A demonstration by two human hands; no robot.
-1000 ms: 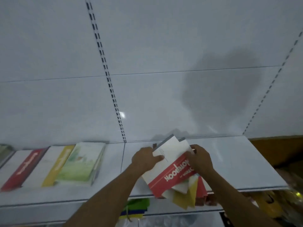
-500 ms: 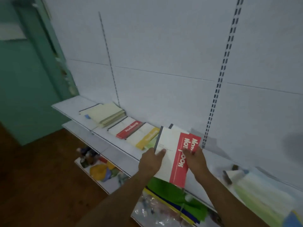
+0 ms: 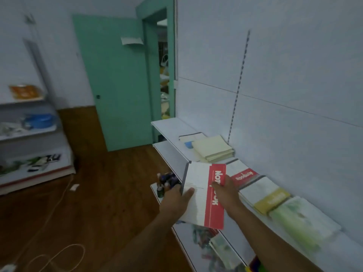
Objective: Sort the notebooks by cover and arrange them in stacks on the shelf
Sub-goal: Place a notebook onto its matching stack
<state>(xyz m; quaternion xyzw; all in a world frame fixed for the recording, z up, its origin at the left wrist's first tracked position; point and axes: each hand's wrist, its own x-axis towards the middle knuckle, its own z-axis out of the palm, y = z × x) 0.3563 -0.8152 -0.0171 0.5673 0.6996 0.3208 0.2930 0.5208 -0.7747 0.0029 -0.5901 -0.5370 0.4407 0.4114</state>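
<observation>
White wall shelf point(image 3: 169, 122), wood floor, green door point(image 3: 115, 81). My left hand point(image 3: 174, 201) and right hand point(image 3: 225, 193) grip red-banded notebook point(image 3: 202, 195) off shelf front edge; long axis toward wall, slightly tilted.

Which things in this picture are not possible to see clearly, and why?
- Held notebook: head view; the right hand covers part of its title.
- Left hand: its fingers are hidden under the notebook.
- Green notebooks on the shelf: cover too blurred to read.
</observation>
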